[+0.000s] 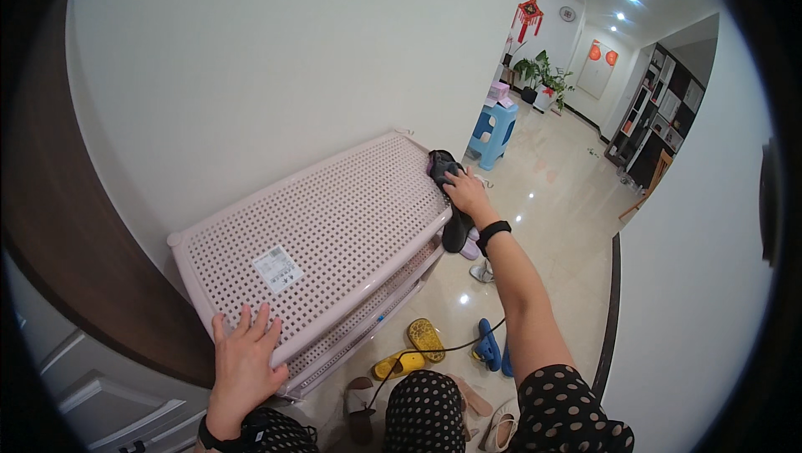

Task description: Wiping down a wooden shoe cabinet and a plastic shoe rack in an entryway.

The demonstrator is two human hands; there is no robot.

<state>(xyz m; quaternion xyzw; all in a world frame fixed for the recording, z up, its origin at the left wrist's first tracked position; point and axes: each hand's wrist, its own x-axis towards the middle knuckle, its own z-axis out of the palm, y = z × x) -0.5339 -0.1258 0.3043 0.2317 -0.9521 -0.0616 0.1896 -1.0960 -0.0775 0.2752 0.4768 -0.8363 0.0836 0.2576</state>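
A pale pink plastic shoe rack with a perforated woven-pattern top stands against the wall before me. My left hand lies on the rack's near left corner, fingers spread and holding nothing. At the right end of the top, my right hand grips a dark cloth. Part of this cloth hangs down over the rack's end; my hand and forearm hide some of it. On the top, a white sticker bears writing. A lower perforated shelf shows beneath the front edge.
Yellow slippers, blue sandals and several other shoes are on the glossy tiles around my knees. A black cable crosses there. A light blue plastic stool stands past the wall's corner. A dark wooden frame rises at left.
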